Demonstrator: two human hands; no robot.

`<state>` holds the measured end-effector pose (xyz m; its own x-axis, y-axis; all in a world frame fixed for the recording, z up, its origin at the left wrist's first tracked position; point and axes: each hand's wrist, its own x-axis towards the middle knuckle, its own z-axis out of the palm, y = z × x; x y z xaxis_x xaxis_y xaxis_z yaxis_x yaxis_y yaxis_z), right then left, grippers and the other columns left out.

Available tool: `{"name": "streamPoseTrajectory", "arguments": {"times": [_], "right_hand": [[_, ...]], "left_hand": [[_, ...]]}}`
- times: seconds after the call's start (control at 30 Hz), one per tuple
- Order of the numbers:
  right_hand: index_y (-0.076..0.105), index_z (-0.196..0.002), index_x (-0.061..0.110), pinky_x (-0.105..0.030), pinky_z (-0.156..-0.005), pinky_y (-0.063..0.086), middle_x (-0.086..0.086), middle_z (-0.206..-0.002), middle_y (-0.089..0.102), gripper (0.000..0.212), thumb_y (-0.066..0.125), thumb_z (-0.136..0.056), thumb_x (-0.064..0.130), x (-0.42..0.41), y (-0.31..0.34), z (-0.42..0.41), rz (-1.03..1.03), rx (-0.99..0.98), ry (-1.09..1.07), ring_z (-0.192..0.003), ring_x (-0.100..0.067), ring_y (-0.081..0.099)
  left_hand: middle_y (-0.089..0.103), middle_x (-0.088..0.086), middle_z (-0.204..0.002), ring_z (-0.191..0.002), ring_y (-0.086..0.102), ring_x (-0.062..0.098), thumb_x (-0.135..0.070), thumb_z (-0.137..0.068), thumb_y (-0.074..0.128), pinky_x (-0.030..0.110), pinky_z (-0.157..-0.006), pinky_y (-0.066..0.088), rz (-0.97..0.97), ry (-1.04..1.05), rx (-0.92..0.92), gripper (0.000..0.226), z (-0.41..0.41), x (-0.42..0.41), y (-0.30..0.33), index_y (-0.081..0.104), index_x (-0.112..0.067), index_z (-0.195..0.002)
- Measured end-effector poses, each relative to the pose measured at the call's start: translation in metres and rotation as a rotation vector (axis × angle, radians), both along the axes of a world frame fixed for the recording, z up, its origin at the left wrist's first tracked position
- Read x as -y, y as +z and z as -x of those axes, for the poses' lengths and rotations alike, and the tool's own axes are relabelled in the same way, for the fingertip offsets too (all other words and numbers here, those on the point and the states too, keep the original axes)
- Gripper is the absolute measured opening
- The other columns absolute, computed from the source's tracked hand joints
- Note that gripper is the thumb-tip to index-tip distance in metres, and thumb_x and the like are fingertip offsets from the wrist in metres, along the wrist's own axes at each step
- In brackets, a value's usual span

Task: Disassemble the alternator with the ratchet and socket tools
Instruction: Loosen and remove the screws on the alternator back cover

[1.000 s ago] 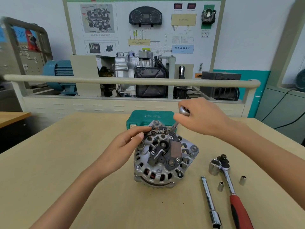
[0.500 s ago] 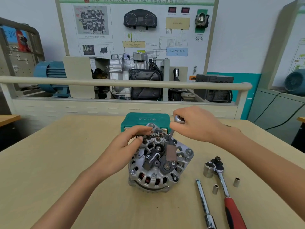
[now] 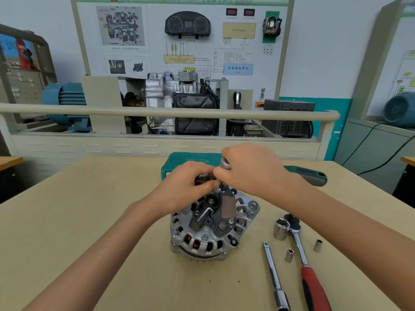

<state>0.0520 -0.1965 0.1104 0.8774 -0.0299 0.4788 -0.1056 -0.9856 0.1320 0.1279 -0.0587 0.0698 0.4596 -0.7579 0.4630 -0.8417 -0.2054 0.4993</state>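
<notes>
Teal tool case (image 3: 190, 159) (closed, contents unseen) sits behind alternator (image 3: 213, 223).

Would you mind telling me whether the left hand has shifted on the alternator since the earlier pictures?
Yes. The left hand has slid right across the alternator, toward the right hand.

both hands, left (image 3: 182, 187) and right (image 3: 249, 169), meet atop the alternator (image 3: 213, 223), right grip pinching a small driver (image 3: 225, 163).

Tan worktable (image 3: 89, 221); beige training bench with rail (image 3: 157, 112); wall-mounted diagram board (image 3: 179, 41); blue motor (image 3: 65, 97) left; white walls, teal dado (image 3: 336, 122).
</notes>
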Motion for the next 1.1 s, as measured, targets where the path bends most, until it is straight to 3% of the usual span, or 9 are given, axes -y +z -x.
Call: {"name": "streamPoseTrajectory", "arguments": {"times": [0.17, 0.33, 0.43, 0.6, 0.83, 0.93, 1.03, 1.1], "right_hand": [[0.029, -0.067, 0.022, -0.028, -0.043, 0.016, 0.006, -0.054, 0.031, 0.038, 0.034, -0.095, 0.048, 0.005, 0.001, 0.003, 0.102, 0.041, 0.094, -0.046, -0.008, 0.025], [0.039, -0.073, 0.018, -0.029, -0.044, 0.017, 0.006, -0.051, 0.031, 0.032, 0.035, -0.095, 0.041, 0.021, 0.002, -0.003, 0.119, 0.037, 0.180, -0.047, -0.016, 0.030], [0.040, -0.072, 0.018, -0.030, -0.045, 0.017, 0.005, -0.050, 0.031, 0.026, 0.040, -0.092, 0.036, 0.026, 0.000, -0.004, 0.121, 0.047, 0.209, -0.051, -0.021, 0.034], [0.044, -0.071, 0.015, -0.029, -0.044, 0.018, 0.002, -0.052, 0.036, 0.024, 0.041, -0.088, 0.032, 0.033, 0.000, -0.007, 0.104, 0.029, 0.233, -0.050, -0.022, 0.035], [0.048, -0.074, 0.012, -0.032, -0.048, 0.020, -0.004, -0.055, 0.040, 0.024, 0.043, -0.088, 0.031, 0.042, -0.002, -0.009, 0.091, 0.030, 0.262, -0.052, -0.026, 0.038], [0.042, -0.070, 0.014, -0.032, -0.049, 0.023, 0.000, -0.049, 0.032, 0.026, 0.041, -0.088, 0.033, 0.044, -0.002, -0.009, 0.112, 0.021, 0.306, -0.050, -0.026, 0.036], [0.038, -0.067, 0.018, -0.029, -0.044, 0.021, 0.002, -0.046, 0.031, 0.033, 0.023, -0.078, 0.045, 0.040, 0.000, -0.008, 0.203, 0.040, 0.384, -0.044, -0.022, 0.030], [0.035, -0.062, 0.019, -0.024, -0.040, 0.020, -0.002, -0.041, 0.035, 0.025, 0.029, -0.076, 0.039, 0.036, 0.005, -0.007, 0.231, 0.058, 0.480, -0.037, -0.024, 0.028]], "left_hand": [[0.067, -0.017, -0.087, -0.081, 0.059, -0.009, -0.013, -0.090, 0.059, 0.012, -0.076, 0.042, -0.062, -0.060, -0.076, 0.013, -0.004, 0.010, 0.000, 0.068, -0.022, -0.093], [0.068, -0.007, -0.111, -0.104, 0.059, 0.001, -0.015, -0.090, 0.058, 0.021, -0.096, 0.043, -0.076, -0.059, -0.116, 0.025, -0.005, 0.015, -0.001, 0.065, -0.015, -0.115], [0.068, -0.005, -0.111, -0.106, 0.060, 0.007, -0.016, -0.090, 0.059, 0.028, -0.096, 0.043, -0.062, 0.002, -0.043, 0.024, -0.003, 0.019, -0.003, 0.066, -0.015, -0.113], [0.069, -0.004, -0.109, -0.102, 0.061, 0.004, -0.013, -0.088, 0.062, 0.019, -0.090, 0.044, -0.031, 0.002, 0.028, 0.022, -0.001, 0.023, -0.002, 0.069, -0.013, -0.109], [0.070, -0.007, -0.107, -0.100, 0.061, 0.000, -0.017, -0.086, 0.065, 0.019, -0.091, 0.045, -0.062, -0.059, 0.061, 0.023, -0.008, 0.026, 0.002, 0.070, -0.015, -0.108], [0.071, -0.012, -0.098, -0.091, 0.062, -0.007, -0.012, -0.085, 0.066, 0.014, -0.085, 0.047, -0.057, -0.117, 0.002, 0.020, -0.013, 0.027, 0.003, 0.072, -0.017, -0.103], [0.069, -0.023, -0.076, -0.073, 0.060, -0.012, -0.007, -0.084, 0.067, 0.008, -0.071, 0.044, -0.049, -0.199, -0.102, 0.020, -0.016, 0.024, 0.007, 0.072, -0.027, -0.087], [0.067, -0.024, -0.070, -0.070, 0.059, -0.011, -0.005, -0.084, 0.067, 0.006, -0.068, 0.041, -0.046, -0.246, -0.157, 0.027, -0.017, 0.022, 0.008, 0.068, -0.032, -0.080]]}}
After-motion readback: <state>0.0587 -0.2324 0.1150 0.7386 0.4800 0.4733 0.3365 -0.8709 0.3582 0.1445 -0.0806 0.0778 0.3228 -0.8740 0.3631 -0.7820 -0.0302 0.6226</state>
